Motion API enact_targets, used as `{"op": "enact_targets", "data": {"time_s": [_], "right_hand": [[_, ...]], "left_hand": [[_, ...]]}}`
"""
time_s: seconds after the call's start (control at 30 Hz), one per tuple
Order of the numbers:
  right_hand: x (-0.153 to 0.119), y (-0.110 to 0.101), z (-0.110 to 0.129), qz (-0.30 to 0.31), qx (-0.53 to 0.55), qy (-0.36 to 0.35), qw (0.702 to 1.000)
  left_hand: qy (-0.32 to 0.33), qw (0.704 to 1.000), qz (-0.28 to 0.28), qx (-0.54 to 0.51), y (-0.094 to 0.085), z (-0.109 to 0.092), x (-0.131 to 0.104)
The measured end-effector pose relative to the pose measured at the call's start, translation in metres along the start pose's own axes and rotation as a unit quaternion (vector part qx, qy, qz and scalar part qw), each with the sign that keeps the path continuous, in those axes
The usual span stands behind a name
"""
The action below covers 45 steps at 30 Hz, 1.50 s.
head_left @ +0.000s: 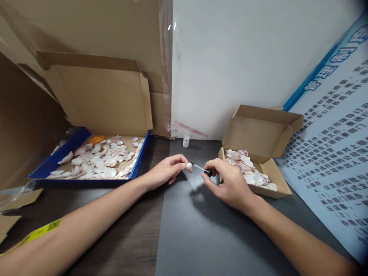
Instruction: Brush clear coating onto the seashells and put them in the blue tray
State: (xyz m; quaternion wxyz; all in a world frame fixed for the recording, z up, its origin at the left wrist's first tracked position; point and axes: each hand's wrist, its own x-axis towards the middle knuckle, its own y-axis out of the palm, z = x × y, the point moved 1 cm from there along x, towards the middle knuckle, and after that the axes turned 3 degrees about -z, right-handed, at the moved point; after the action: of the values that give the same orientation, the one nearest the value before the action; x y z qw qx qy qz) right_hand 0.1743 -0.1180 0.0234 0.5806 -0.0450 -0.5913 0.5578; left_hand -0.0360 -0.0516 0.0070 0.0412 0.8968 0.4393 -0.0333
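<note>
My left hand (pixel 165 170) pinches a small white shell (pixel 189 166) between thumb and fingertips above the table. In my right hand (pixel 228 182) is a black-capped brush applicator (pixel 208 172), held by its cap. Its thin stem points left, and the dark tip is at the shell's right edge; whether it touches cannot be made out. Behind both hands a small clear bottle (pixel 186 141) with a white label stands upright near the wall, its neck uncapped.
At left, an open blue-sided box (pixel 139 155) holds many loose shells (pixel 100 163). On the right, an open cardboard box (pixel 280 180) holds more shells (pixel 248 168). A printed poster (pixel 330 153) leans along the right side. A grey mat (pixel 184 237) covers part of the dark table (pixel 123 226).
</note>
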Motion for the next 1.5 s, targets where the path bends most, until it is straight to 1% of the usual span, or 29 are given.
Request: {"op": "enact_targets", "data": {"time_s": [0.1, 0.2, 0.27, 0.37, 0.43, 0.53, 0.6, 0.67, 0.73, 0.87, 0.93, 1.03, 1.13, 1.23, 1.3, 1.43, 1.5], "right_hand": [[0.0001, -0.0005, 0.0014, -0.010, 0.023, -0.023, 0.999], [0.0002, -0.0003, 0.0022, 0.002, 0.008, -0.015, 1.000], [0.0003, -0.0006, 0.0023, -0.006, 0.003, -0.006, 1.000], [0.0005, -0.0011, 0.0026, -0.017, 0.024, -0.018, 0.999], [0.0008, -0.0010, 0.0027, -0.004, 0.024, -0.019, 1.000], [0.0011, -0.0010, 0.0024, 0.016, 0.004, 0.000, 1.000], [0.0008, -0.0012, 0.0024, 0.005, 0.008, 0.000, 1.000], [0.0002, -0.0013, 0.0024, -0.012, 0.026, -0.014, 0.999], [-0.0002, -0.0009, 0.0023, -0.015, 0.039, -0.027, 0.999], [0.0004, -0.0001, 0.0015, 0.004, 0.016, -0.007, 1.000], [0.0007, -0.0004, 0.0013, -0.002, 0.013, 0.000, 1.000], [0.0001, -0.0006, 0.0015, -0.015, 0.038, -0.018, 0.999], [-0.0007, 0.0003, 0.0012, -0.003, 0.054, -0.033, 0.998], [-0.0005, 0.0012, 0.0000, 0.013, 0.024, -0.009, 1.000], [-0.0001, 0.0011, -0.0006, 0.008, 0.013, 0.006, 1.000], [0.0001, 0.0004, 0.0006, -0.016, 0.045, -0.015, 0.999], [0.0000, 0.0004, 0.0014, -0.009, 0.045, -0.021, 0.999]], "left_hand": [[-0.001, 1.000, 0.000, -0.008, 0.0001, 0.0005, 0.0001], [-0.004, 1.000, -0.002, -0.008, -0.0002, 0.0009, 0.0005], [-0.003, 1.000, -0.003, -0.003, -0.0005, 0.0009, 0.0007], [-0.002, 1.000, 0.001, -0.003, -0.0006, 0.0007, 0.0006], [-0.004, 1.000, 0.003, -0.006, -0.0005, 0.0004, 0.0004], [-0.006, 1.000, 0.002, -0.002, -0.0006, 0.0005, 0.0006], [-0.006, 1.000, 0.005, 0.003, -0.0009, 0.0011, 0.0009], [-0.003, 1.000, 0.008, 0.004, -0.0012, 0.0017, 0.0013], [-0.002, 1.000, 0.007, 0.004, -0.0016, 0.0022, 0.0016], [-0.003, 1.000, 0.012, 0.016, -0.0014, 0.0023, 0.0021], [-0.003, 1.000, 0.012, 0.017, -0.0013, 0.0023, 0.0023], [-0.002, 1.000, 0.006, 0.007, -0.0015, 0.0028, 0.0022], [-0.002, 1.000, 0.003, 0.003, -0.0016, 0.0028, 0.0017], [-0.001, 1.000, 0.003, 0.002, -0.0011, 0.0015, 0.0015], [-0.003, 1.000, 0.004, 0.000, -0.0007, 0.0007, 0.0016], [-0.005, 1.000, 0.005, -0.004, -0.0004, 0.0003, 0.0019], [-0.003, 1.000, 0.003, -0.007, -0.0002, 0.0001, 0.0018]]}}
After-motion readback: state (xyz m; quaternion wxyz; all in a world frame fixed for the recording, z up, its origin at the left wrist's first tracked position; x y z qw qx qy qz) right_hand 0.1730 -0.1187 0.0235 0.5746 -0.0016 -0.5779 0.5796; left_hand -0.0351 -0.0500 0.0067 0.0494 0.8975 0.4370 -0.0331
